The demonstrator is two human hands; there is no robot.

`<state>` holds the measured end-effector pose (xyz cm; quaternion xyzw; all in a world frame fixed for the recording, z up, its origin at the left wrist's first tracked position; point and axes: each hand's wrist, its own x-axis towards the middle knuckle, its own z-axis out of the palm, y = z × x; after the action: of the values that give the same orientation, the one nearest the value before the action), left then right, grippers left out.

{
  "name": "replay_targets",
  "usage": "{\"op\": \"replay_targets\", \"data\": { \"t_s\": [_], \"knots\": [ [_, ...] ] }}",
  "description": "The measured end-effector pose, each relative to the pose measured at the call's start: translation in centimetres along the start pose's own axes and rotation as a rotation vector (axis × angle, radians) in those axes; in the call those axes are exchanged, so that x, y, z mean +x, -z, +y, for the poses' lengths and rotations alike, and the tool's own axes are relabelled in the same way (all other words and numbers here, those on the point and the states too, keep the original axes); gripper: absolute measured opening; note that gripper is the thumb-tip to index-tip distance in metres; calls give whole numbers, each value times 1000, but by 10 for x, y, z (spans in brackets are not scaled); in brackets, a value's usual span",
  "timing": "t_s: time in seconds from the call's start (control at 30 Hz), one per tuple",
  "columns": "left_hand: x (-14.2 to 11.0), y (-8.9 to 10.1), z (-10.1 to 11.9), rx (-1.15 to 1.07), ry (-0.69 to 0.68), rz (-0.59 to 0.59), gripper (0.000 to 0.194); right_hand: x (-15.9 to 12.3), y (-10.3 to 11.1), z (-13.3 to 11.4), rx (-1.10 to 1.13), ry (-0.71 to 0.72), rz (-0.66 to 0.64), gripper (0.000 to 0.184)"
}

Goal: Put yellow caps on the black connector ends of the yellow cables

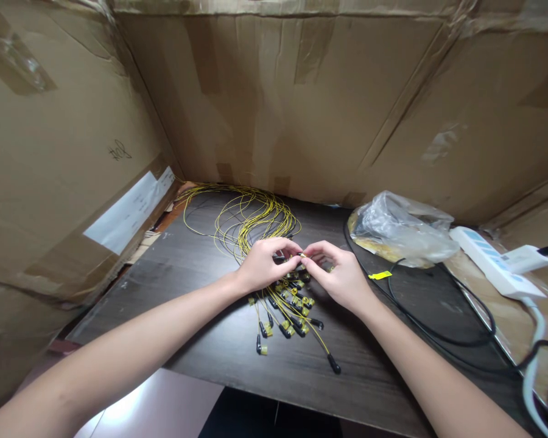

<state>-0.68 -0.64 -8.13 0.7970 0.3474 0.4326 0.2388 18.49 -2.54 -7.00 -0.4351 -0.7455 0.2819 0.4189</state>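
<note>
My left hand (270, 261) and my right hand (337, 272) meet fingertip to fingertip above the middle of a dark table. Between their pinched fingers is a small black and yellow connector (302, 255), mostly covered by the fingertips. Beneath and in front of the hands lies a heap of thin yellow wires ending in black connectors (285, 330), many with clear yellowish caps (268, 329). One black connector (333, 364) at the front right shows no cap. Behind my left hand the wires spread into a loose yellow and black bundle (260, 219).
Cardboard walls (274, 109) enclose the dark table (201, 255) at the back and sides. On the right lie a clear plastic bag (404, 228) with yellowish contents, a looped black cable (438, 337) with a yellow tag (380, 275), and a white power strip (493, 261).
</note>
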Motion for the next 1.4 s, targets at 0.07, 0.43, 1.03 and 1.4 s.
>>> {"op": "replay_targets", "data": {
  "t_s": [0.07, 0.43, 1.03, 1.4],
  "knots": [
    [0, 1, 0, 26, -17, 11, 10, 0, -1, -1, 3, -21, -2, 16],
    [-3, -1, 6, 52, -86, 33, 8, -1, -3, -4, -96, 29, -4, 34],
    [-4, 0, 2, -28, -50, -35, 12, 0, 1, 2, -41, 7, -113, 31],
    [-4, 0, 3, -32, -33, -29, 9, 0, 3, -3, -38, 17, -109, 29]
  ]
}}
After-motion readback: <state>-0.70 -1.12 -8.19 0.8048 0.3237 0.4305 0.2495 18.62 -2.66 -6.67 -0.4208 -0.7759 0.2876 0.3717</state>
